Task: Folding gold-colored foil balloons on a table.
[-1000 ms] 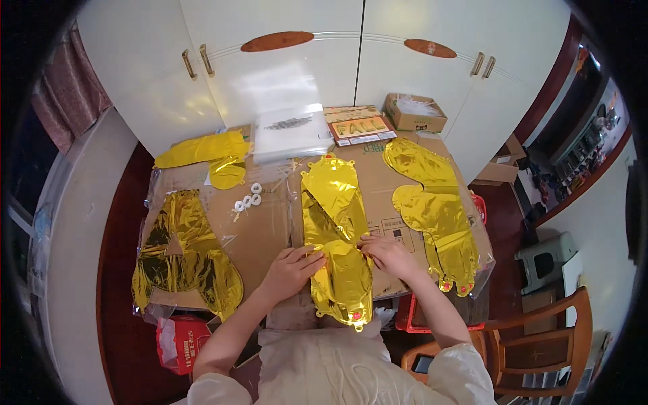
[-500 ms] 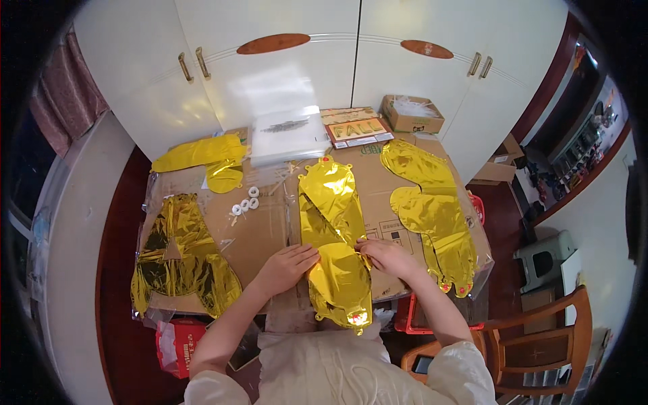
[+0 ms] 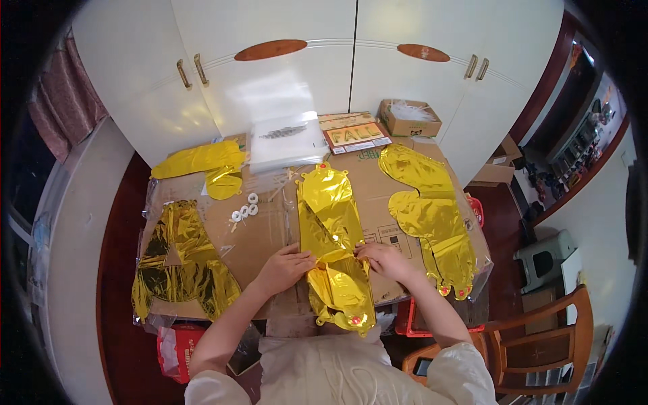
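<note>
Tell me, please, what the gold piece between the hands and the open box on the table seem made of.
Gold piece: probably metallised film, glossy, given its creases and bright glints.
Open box: apparently cardboard, matt, given brown printed walls.

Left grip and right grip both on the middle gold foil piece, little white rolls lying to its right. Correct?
One error: the little white rolls lie to the left of the middle gold foil piece, as the head view shows. Left grip and right grip are both on it, as stated.
</note>
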{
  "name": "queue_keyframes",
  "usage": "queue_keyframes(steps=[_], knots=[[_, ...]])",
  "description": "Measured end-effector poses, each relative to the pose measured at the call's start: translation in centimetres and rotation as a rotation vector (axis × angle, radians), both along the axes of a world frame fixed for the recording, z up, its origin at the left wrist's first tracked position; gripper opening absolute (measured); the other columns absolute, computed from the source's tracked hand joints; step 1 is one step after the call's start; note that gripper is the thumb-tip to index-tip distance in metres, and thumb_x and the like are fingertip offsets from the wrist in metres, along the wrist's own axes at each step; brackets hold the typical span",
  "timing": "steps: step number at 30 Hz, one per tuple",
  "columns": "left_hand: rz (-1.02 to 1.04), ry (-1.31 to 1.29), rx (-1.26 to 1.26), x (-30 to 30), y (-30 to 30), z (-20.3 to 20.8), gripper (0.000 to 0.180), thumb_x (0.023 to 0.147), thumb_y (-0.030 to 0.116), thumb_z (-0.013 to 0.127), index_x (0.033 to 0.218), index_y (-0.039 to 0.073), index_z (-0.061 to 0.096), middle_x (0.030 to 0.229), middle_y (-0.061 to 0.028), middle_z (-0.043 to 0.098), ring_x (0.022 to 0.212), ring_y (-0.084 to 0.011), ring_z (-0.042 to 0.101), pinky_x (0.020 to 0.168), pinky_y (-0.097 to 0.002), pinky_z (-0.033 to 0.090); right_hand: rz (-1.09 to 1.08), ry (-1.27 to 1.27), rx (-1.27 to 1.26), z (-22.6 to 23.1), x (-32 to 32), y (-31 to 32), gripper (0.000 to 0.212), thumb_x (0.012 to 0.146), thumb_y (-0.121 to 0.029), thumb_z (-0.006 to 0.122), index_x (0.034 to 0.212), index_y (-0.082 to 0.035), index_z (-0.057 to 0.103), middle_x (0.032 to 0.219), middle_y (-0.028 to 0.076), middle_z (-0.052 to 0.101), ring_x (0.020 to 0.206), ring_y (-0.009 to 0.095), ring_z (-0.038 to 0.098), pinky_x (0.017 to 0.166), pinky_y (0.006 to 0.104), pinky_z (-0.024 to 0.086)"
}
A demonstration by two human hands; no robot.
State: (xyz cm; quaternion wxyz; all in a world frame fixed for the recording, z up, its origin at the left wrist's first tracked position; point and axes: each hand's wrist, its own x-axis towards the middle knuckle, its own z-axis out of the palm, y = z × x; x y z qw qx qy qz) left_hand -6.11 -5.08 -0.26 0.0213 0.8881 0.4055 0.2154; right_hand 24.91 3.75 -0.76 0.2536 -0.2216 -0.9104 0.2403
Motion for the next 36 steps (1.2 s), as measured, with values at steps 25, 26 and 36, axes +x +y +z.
queue_keyframes(steps=[25,26,36], knots=[[0.712,-1.0,-1.127,2.4,3.5,1.7,0.018,0.09,0.016,0.06,0.08,0.001,0.06,0.055,-0.0038,0.052,0.043,-0.0114,0.047,0.039,-0.0253,0.032,-0.695,-0.174,-0.334,1.2,-4.2,-0.2,0.033,0.085,-0.017,0.061,0.113,-0.003,0.052,0.091,0.022,0.066,0.09,0.04,0.063,0.077,0.0478,0.049],[0.715,-1.006,-1.129,2.6,3.5,2.1,0.018,0.09,0.016,0.06,0.079,0.002,0.059,0.055,-0.0039,0.052,0.043,-0.0114,0.046,0.039,-0.0255,0.031,-0.698,-0.173,-0.326,1.2,-4.2,-0.2,0.033,0.084,-0.016,0.061,0.113,-0.002,0.051,0.09,0.021,0.066,0.089,0.039,0.063,0.076,0.0467,0.049],[0.686,-1.005,-1.194,2.0,3.9,1.6,0.022,0.089,0.014,0.061,0.07,0.004,0.057,0.055,-0.0023,0.05,0.044,-0.0106,0.044,0.04,-0.0259,0.03,-0.66,-0.104,-0.388,1.0,-4.2,0.5,0.035,0.083,-0.014,0.061,0.114,0.001,0.052,0.102,0.025,0.064,0.097,0.042,0.061,0.083,0.0476,0.048]])
